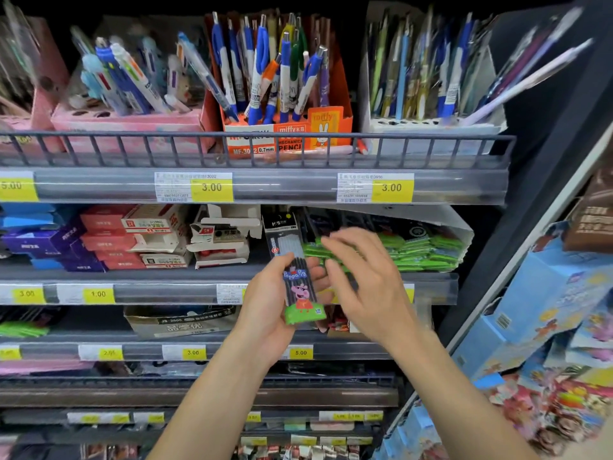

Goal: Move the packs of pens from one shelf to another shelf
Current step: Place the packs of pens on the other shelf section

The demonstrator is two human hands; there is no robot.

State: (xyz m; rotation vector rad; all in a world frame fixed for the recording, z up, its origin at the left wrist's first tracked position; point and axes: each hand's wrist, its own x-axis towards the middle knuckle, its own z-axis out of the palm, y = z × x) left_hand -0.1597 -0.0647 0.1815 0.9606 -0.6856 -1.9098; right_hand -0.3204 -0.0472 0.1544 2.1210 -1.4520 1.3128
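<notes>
My left hand (270, 302) grips a slim dark pack of pens (300, 292) with a cartoon pig and a green bottom, held upright in front of the second shelf. Just to its right, my right hand (368, 280) is blurred, its fingers spread and empty, beside the pack. Behind both hands, a white box (441, 224) on the second shelf holds several more green-ended packs (428, 252) lying flat. A black pack (282, 234) leans at the box's left side.
The second shelf's edge (166, 290) carries yellow price tags, with red, white and blue small boxes (132, 237) at left. A railed top shelf (252, 144) holds pen display boxes. Lower shelves hold more stock. A blue-packaged display (537, 310) crowds the right.
</notes>
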